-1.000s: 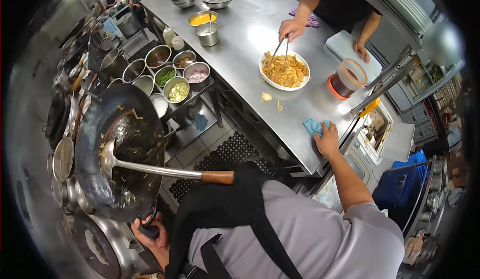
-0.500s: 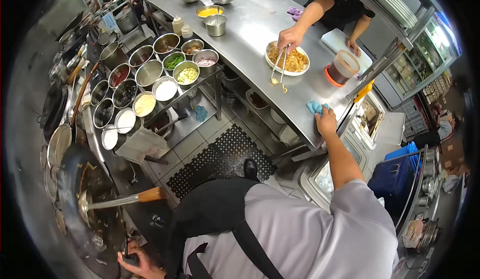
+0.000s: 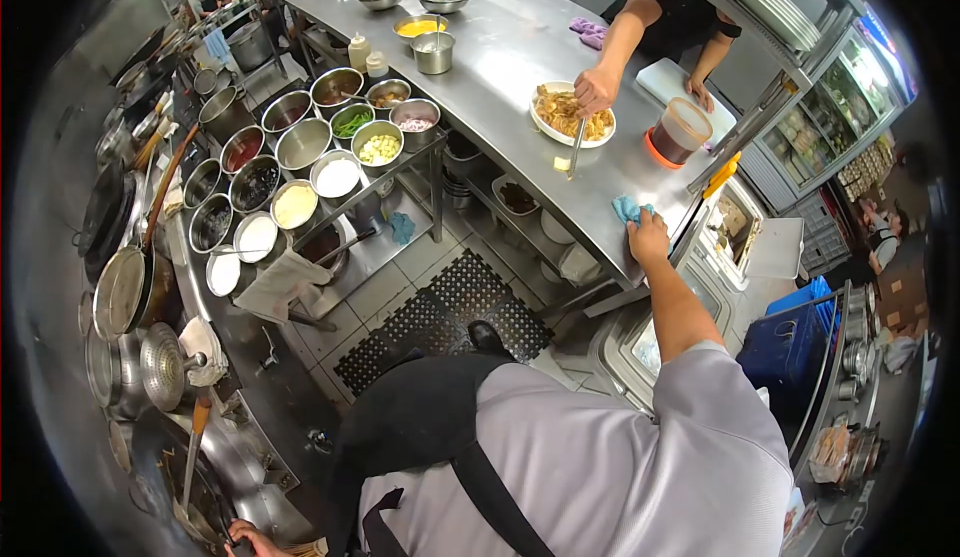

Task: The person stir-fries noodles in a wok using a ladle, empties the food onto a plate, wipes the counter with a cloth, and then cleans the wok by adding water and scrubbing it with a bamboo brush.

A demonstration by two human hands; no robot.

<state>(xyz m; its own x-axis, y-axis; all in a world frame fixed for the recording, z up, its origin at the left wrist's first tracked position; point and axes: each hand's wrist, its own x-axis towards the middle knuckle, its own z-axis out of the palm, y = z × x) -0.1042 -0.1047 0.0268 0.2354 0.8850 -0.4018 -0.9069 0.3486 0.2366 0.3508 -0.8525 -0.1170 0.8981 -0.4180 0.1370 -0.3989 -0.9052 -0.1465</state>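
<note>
At the lower left, my left hand (image 3: 250, 539) is closed around the handle of a dark wok (image 3: 160, 462). A ladle with a wooden handle (image 3: 201, 415) rests in the wok, its bowl end low inside. On the steel table's near right corner, my right hand (image 3: 650, 237) presses a crumpled blue cloth (image 3: 630, 209), fingers curled over it. Beyond it, a co-worker's hand (image 3: 597, 92) holds metal tongs (image 3: 577, 147) over a white bowl of noodles (image 3: 556, 109). The tong tips are at a small pale piece of food (image 3: 562, 164) on the table.
A red-brown container (image 3: 681, 130) with an orange base stands near the bowl. Several steel pots of ingredients (image 3: 302, 145) fill the left rack. A perforated strainer (image 3: 162, 365) hangs by the stove. A black rubber mat (image 3: 440, 322) covers the floor; an open chest lid (image 3: 777, 249) juts out right.
My left hand has lowered the wok toward the bottom left, and the ladle swung upright with it, uncovering the strainer. The co-worker's tongs shifted slightly. My right hand stays on the cloth.
</note>
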